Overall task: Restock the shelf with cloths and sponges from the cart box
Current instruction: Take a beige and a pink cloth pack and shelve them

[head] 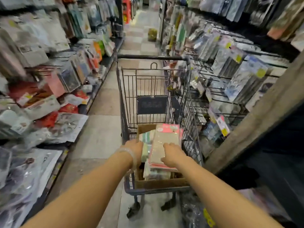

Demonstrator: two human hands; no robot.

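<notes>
Currently, both arms reach forward into a wire shopping cart (153, 89) standing in a store aisle. A cardboard box (158, 183) sits in the near end of the cart basket and contains flat packs of cloths and sponges.

Left hand (134, 151): it rests at the left edge of the box contents, beside a green-and-white pack (147, 142). The fingers curl downward over the edge, but whether they grip the pack or the box flap cannot be told. A clear bracelet (130, 155) sits on that wrist.

Right hand (172, 154): it lies on top of a stack of pink-edged packs (166, 137), fingers curled over the near end of the top pack, holding it. The stack lies tilted, its far end raised above the box rim.

More packs (156, 173) lie lower in the box, under the stack.

Shelving on both sides of the aisle carries hanging packaged goods: left shelves (41, 71), right shelves (230, 66). The picture is blurred at the edges. The tiled floor (102, 129) runs on past the cart.
</notes>
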